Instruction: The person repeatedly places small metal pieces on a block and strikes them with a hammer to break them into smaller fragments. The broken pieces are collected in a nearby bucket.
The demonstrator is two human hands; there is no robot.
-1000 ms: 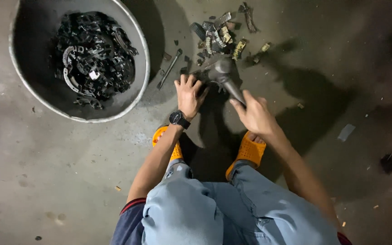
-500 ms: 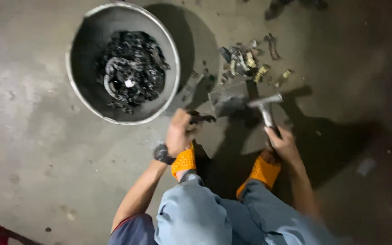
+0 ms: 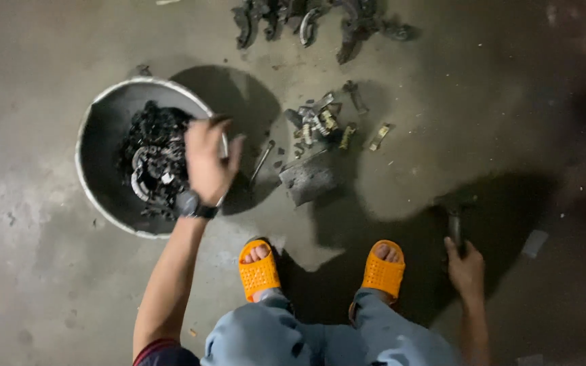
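Note:
My left hand (image 3: 207, 159) hovers over the right rim of a round grey metal basin (image 3: 100, 207), fingers spread, with nothing clearly in it. A black watch (image 3: 192, 205) is on that wrist. The basin holds a heap of dark metal parts (image 3: 150, 152). My right hand (image 3: 466, 270) is low at the right, in shadow, closed around the handle of a hammer (image 3: 454, 224) whose head points away from me. A grey metal block (image 3: 310, 179) lies on the concrete floor between the two hands.
Small brass and steel bits (image 3: 320, 122) lie behind the block, with a thin tool (image 3: 262, 160) beside the basin. Dark curved parts (image 3: 320, 17) are piled at the top. My feet in orange sandals (image 3: 259, 272) (image 3: 382, 272) stand near the block.
My left hand carried a dark piece from the block up to the basin and now has its fingers spread. My right hand drew the hammer back to the right, away from the block.

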